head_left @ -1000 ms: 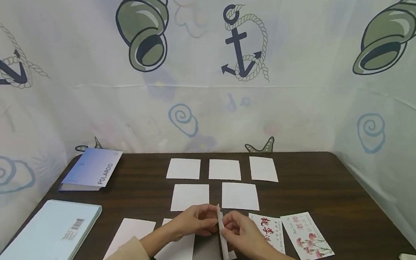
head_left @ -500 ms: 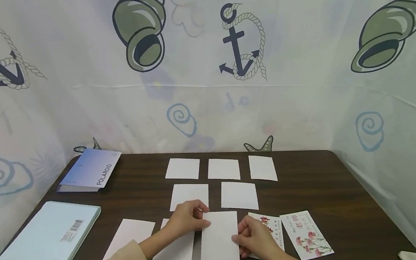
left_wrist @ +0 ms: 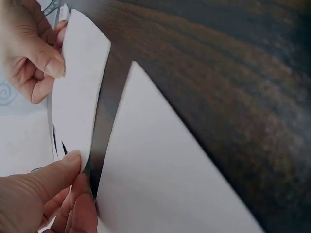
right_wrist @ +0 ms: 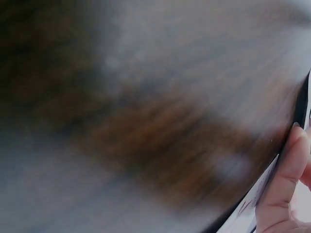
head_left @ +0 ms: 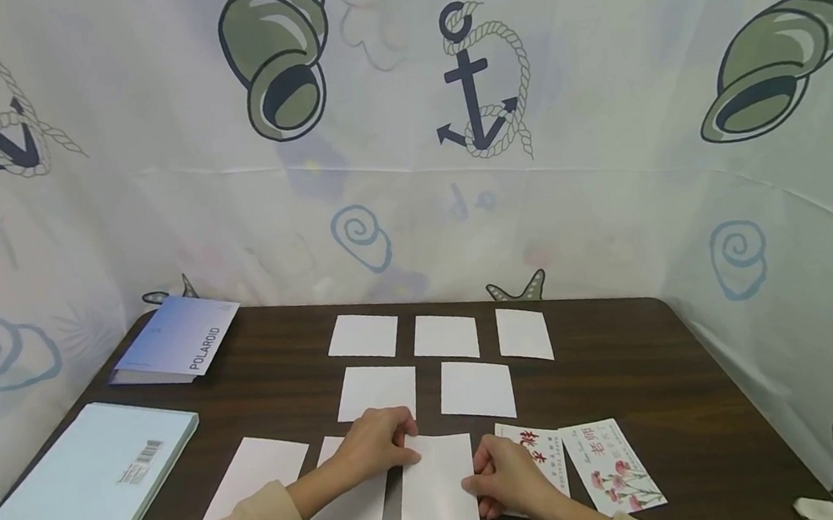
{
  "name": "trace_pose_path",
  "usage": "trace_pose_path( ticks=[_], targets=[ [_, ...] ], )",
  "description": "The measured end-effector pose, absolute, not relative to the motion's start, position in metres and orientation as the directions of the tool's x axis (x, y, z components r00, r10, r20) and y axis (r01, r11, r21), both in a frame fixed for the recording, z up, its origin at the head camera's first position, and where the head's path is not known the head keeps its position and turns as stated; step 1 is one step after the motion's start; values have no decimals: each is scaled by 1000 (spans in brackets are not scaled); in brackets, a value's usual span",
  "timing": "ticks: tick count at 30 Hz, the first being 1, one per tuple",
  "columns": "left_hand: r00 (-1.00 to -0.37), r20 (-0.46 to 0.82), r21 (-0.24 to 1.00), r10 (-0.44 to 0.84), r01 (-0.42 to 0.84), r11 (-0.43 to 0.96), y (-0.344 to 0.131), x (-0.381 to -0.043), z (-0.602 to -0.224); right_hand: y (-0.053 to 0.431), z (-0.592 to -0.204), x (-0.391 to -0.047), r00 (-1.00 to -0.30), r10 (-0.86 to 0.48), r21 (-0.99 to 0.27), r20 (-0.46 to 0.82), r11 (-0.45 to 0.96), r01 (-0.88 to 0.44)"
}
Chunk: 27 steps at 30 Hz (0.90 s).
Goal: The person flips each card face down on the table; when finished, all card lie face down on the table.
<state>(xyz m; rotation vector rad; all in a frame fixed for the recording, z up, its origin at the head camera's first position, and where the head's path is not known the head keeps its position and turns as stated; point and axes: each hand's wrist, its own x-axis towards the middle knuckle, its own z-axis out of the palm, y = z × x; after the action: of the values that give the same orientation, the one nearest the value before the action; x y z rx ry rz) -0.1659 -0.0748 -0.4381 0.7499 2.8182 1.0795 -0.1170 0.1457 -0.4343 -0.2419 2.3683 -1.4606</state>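
A blank white card (head_left: 437, 488) lies face-up toward the head camera, near the front of the table, between both hands. My left hand (head_left: 376, 446) pinches its upper left corner, thumb on top. At its right edge, my right hand (head_left: 509, 479) holds it between thumb and fingers. The left wrist view shows the same card (left_wrist: 80, 87) slightly bent, gripped at both ends. Two more white cards, a left one (head_left: 259, 472) and a nearer one (head_left: 357, 500), lie by my left forearm. In the right wrist view, only the right hand's fingers (right_wrist: 282, 194) appear at the edge.
Several white cards (head_left: 477, 390) lie in two rows further back. Right of my hand are a red-lettered card (head_left: 548, 452), partly covered, and a flower-printed card (head_left: 615, 467). A pale blue book (head_left: 85, 493) and a POLAROID album (head_left: 179, 337) occupy the table's left side.
The card stood edge-on between both hands; it turned to show its blank face and has since come down slightly toward me. The other cards stay where they were.
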Motion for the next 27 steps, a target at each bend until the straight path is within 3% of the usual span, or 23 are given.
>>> trace_pose_path(
  ticks=[7,13,17,22,27],
  targets=[
    [-877,143,606,458,444,660,-74,-166,-434,146,-432,-120,-914,-332,-880,-232,472,52],
    [-870,136,591,473,454,667,-74,-166,-433,151,-427,-121,-928,-337,-903,-162,429,2],
    [-867,135,570,479,463,679,-73,-166,-430,169,-421,-129,-968,-237,-877,-81,478,-43],
    [-871,124,523,475,464,715,-71,-165,-429,202,-423,-134,-997,-62,-803,-42,596,-3],
    [-873,129,500,471,468,729,-69,-165,-431,224,-428,-132,-998,-31,-752,-49,659,16]
  ],
)
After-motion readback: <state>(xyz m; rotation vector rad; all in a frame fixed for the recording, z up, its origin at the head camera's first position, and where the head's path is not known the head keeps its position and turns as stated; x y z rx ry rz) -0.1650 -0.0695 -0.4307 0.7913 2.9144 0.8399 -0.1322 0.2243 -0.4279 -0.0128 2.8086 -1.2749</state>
